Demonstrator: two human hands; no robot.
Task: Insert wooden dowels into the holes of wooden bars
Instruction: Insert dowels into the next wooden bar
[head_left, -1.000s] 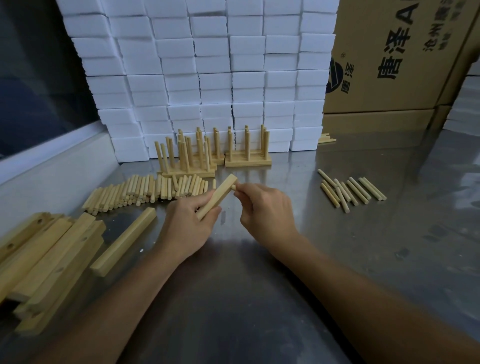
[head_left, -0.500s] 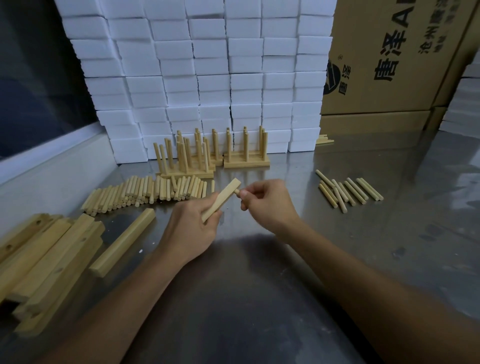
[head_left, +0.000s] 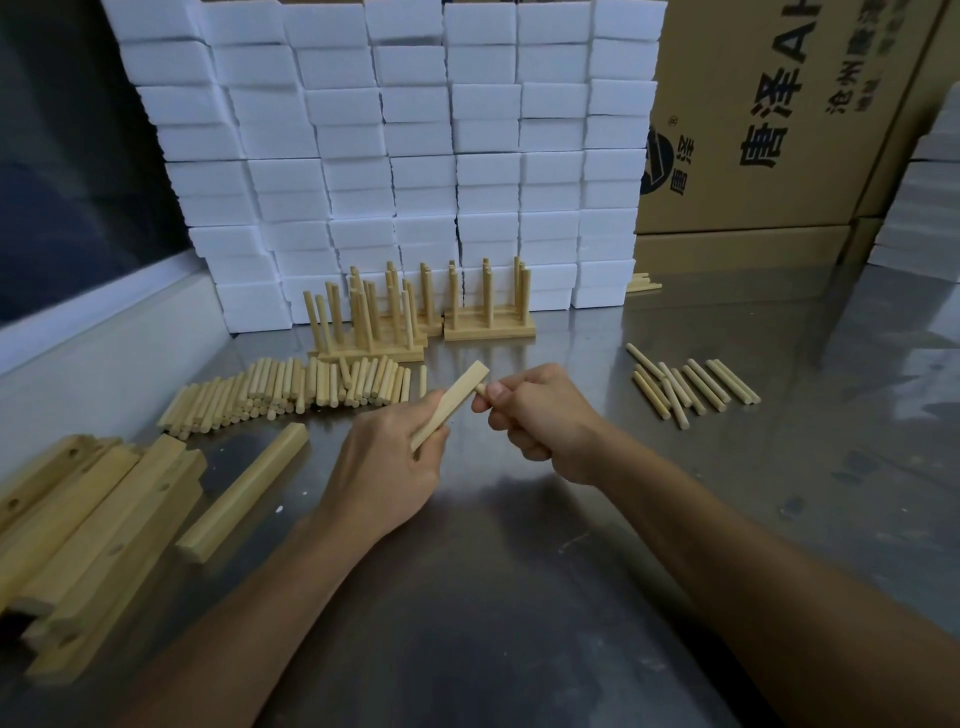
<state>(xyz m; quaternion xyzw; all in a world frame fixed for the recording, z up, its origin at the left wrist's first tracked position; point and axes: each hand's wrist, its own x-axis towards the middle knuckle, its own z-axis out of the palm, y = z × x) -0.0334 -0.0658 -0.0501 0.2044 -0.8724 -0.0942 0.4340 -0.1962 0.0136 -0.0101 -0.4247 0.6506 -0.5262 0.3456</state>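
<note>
At the left of the steel table, undrilled-looking and drilled bars lie heaped beside a row of loose dowels. Mid-table, the left hand grips a bar tilted up and away, while the right hand pinches a dowel whose tip touches the bar's right face, apparently entering a hole. The next move likely calls for a straight, firm push to seat it. Finished racks stand beyond; more dowels lie right. The far-right carton reads "唐泽"; smaller characters are unclear.
</note>
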